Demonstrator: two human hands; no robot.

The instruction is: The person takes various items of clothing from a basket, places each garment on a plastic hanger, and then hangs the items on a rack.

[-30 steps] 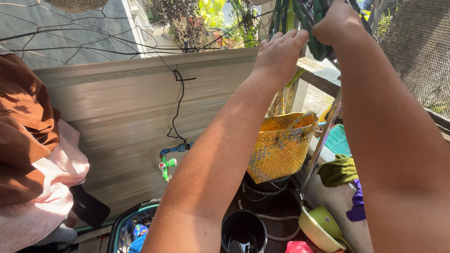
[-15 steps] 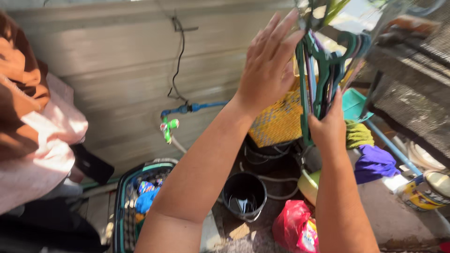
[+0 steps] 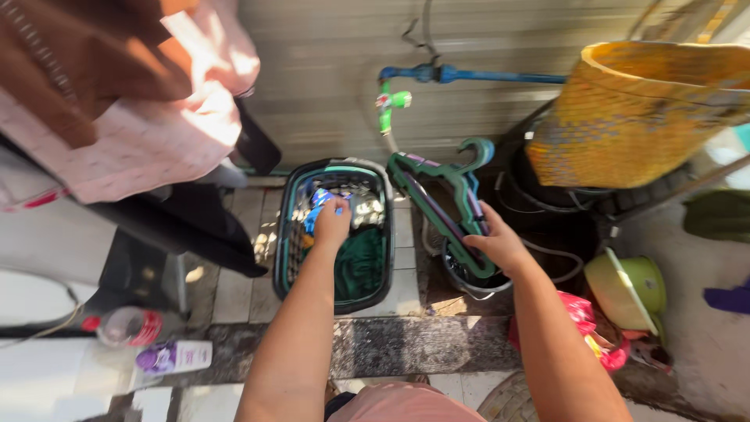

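Note:
My left hand [image 3: 332, 221] reaches down into a dark green laundry basket [image 3: 287, 242] on the tiled floor and closes on a blue patterned cloth [image 3: 319, 202] lying on the clothes inside. A dark green garment [image 3: 361, 264] fills the basket's near end. My right hand [image 3: 500, 246] grips a bunch of green and purple clothes hangers [image 3: 441, 191], held low over a black bucket [image 3: 461, 280].
A yellow woven basket [image 3: 637, 117] hangs at the right above dark tubs. A blue pipe with a green tap [image 3: 391, 98] runs along the wall. Pink and brown clothes [image 3: 117, 101] hang at the left. A green bowl [image 3: 629, 289], a red bag [image 3: 582, 316] and bottles [image 3: 148, 344] lie on the floor.
The view has tipped from the rail overhead down to the floor. My right hand brought the hangers down from above. My left hand dropped from the hangers into the laundry basket.

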